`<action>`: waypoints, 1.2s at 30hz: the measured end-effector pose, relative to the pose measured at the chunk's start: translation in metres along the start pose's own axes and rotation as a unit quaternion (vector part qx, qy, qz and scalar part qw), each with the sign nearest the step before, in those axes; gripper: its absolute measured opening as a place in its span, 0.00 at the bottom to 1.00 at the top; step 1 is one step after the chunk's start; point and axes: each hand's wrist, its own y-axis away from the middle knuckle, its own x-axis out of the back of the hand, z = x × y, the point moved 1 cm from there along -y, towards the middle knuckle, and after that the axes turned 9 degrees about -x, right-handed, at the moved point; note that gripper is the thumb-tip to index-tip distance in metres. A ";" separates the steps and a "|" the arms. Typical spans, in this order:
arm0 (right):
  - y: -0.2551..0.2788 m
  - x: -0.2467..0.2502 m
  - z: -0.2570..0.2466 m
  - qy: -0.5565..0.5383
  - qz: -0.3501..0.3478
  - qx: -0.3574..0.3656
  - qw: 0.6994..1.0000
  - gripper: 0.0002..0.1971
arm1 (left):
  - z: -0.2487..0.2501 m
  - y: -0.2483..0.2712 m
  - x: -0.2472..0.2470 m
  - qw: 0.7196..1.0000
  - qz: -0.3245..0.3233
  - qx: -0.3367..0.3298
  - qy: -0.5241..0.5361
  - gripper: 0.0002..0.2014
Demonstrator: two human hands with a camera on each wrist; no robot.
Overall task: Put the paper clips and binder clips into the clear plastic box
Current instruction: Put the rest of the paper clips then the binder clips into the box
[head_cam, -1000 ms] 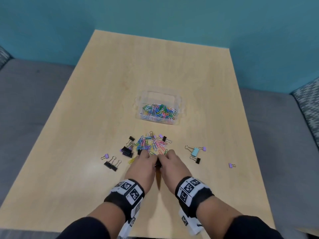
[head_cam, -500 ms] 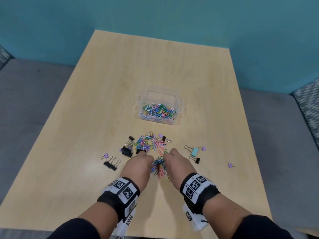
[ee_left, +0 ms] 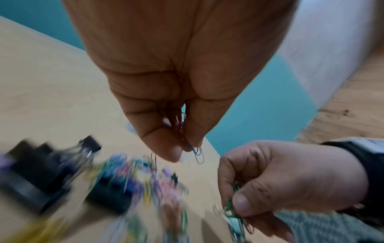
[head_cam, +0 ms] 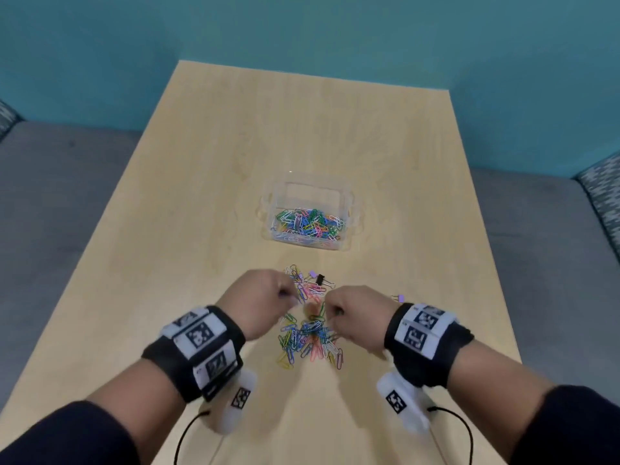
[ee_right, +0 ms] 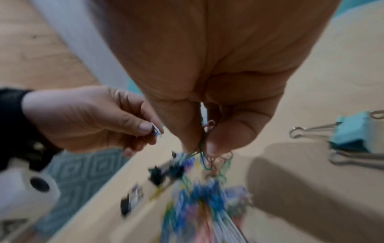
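Note:
The clear plastic box (head_cam: 310, 186) stands mid-table and holds several coloured paper clips. A loose heap of paper clips (head_cam: 308, 342) lies on the table below and between my hands, and more lie just beyond them (head_cam: 310, 290). My left hand (head_cam: 289, 293) is raised and pinches a few clips (ee_left: 188, 143) between thumb and fingers. My right hand (head_cam: 330, 312) is also raised and pinches a bunch of green and pink clips (ee_right: 204, 148). A black binder clip (head_cam: 321, 279) lies past the hands, and a teal binder clip (ee_right: 357, 131) lies to the right.
A small purple binder clip (head_cam: 400, 298) shows beside my right wrist. Several black binder clips (ee_left: 31, 180) lie blurred to the left. The wooden table (head_cam: 302, 129) is bordered by grey seating (head_cam: 60, 196) and a teal wall.
Both hands have lifted off the table and moved apart, each pinching some clips. A heap of paper clips now lies nearer to me, under the hands.

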 end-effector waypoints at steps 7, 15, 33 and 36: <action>-0.053 0.078 -0.008 -0.206 0.161 -0.052 0.964 0.05 | -0.003 -0.079 0.047 0.992 0.126 0.032 -0.004 0.06; -0.072 0.083 -0.007 -0.185 0.225 -0.076 0.954 0.19 | -0.012 -0.086 0.038 0.985 0.167 0.044 -0.020 0.17; 0.009 -0.099 0.017 0.004 0.162 -0.013 0.987 0.38 | -0.030 0.051 -0.103 0.995 0.030 0.029 -0.086 0.34; -0.008 -0.099 0.005 0.017 0.186 -0.013 0.982 0.29 | -0.030 0.031 -0.104 0.995 0.049 0.023 -0.088 0.24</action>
